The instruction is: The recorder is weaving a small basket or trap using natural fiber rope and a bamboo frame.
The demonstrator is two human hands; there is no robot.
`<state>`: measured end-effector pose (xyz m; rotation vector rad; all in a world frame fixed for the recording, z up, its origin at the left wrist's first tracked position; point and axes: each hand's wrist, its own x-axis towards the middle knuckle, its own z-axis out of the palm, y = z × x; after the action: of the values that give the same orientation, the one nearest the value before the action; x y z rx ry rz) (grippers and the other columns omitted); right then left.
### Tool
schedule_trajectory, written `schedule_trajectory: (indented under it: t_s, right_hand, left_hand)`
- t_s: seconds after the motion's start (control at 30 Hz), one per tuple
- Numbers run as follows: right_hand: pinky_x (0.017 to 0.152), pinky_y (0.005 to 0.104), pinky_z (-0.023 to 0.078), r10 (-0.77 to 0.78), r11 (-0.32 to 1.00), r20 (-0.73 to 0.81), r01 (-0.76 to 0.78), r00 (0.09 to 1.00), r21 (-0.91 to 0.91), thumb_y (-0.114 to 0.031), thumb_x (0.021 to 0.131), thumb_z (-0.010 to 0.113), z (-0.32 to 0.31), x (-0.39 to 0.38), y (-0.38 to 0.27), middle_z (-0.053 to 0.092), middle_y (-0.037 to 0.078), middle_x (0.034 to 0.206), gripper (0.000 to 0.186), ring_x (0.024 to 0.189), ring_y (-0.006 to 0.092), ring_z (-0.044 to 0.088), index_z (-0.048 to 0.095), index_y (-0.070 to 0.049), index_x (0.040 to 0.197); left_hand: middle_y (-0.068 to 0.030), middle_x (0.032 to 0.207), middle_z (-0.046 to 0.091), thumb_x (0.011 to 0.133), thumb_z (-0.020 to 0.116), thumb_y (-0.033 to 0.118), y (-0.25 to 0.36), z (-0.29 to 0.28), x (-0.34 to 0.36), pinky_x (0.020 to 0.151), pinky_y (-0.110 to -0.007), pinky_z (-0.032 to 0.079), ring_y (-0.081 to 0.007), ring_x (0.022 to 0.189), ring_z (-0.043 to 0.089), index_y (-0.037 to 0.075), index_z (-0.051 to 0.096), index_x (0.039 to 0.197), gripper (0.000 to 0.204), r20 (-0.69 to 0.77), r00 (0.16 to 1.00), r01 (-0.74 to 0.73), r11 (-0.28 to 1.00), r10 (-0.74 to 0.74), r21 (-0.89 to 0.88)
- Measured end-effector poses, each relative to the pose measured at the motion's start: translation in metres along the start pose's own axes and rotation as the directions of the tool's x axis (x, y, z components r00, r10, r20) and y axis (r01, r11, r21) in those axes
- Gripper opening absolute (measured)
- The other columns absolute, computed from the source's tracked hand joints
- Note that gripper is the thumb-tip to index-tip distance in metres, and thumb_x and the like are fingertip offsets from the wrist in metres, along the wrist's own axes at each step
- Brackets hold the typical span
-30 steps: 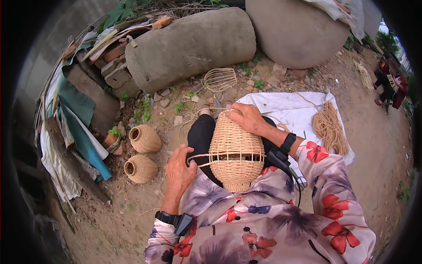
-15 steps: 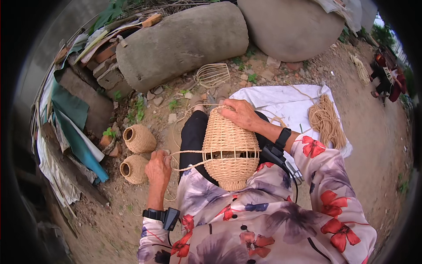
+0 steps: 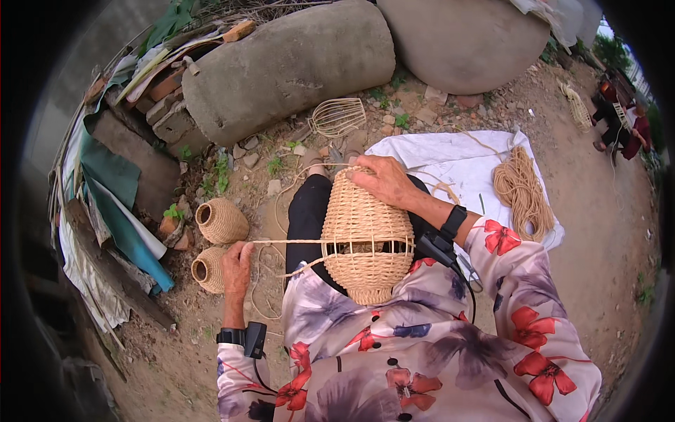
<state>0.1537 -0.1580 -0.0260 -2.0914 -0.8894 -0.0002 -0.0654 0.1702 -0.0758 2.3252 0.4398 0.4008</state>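
Note:
A half-woven basket (image 3: 366, 218) of pale twisted cord lies across my lap. Around its lower part runs an open band where bare ribs show, with woven rows above and below. My right hand (image 3: 380, 178) grips the basket's far end, fingers curled over the edge. Off to the left, my left hand (image 3: 237, 265) is closed on a strand of cord (image 3: 288, 242), which runs taut to the left side of the open band. A second loose strand (image 3: 304, 268) leaves the basket just below it.
Two small finished baskets (image 3: 222, 220) sit on the ground beside my left hand. Ahead lies a bare rib frame (image 3: 337, 117) near a concrete cylinder (image 3: 289, 70). A cord bundle (image 3: 523, 191) rests on a white sheet (image 3: 450, 158) at right. Another person (image 3: 621, 123) sits far right.
My left hand has moved left and slightly down, drawing the upper strand straight and tight. My right hand and the basket stay almost in place.

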Motion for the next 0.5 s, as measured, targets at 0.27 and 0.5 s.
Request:
schedule_trajectory:
  t_s: [0.27,0.5]
  right_hand:
    - [0.082,0.0458,0.046,0.043,0.999,0.060,-0.042,0.997,-0.022,-0.040,0.087,0.057,0.003,0.001,0.015,0.063,0.021,0.098,0.041,0.093,0.0384,0.060,0.063,-0.003,0.102]
    - [0.100,0.0446,0.034,-0.194,0.981,0.019,0.194,0.981,-0.001,-0.047,0.090,0.054,-0.035,-0.047,-0.035,0.051,0.018,0.128,0.057,0.122,0.0329,0.046,0.054,-0.004,0.126]
  left_hand:
    - [-0.0147,0.111,0.066,0.084,0.070,0.021,0.084,0.018,-0.010,0.074,-0.037,0.051,-0.0303,0.081,0.067,0.008,0.062,0.118,0.037,0.118,0.967,-0.238,0.964,0.224,0.117]
    - [-0.0129,0.086,0.066,0.089,0.063,0.016,0.126,0.052,-0.007,0.065,-0.037,0.050,-0.0288,0.071,0.064,0.004,0.066,0.097,0.014,0.215,0.911,-0.328,0.934,0.352,-0.142]
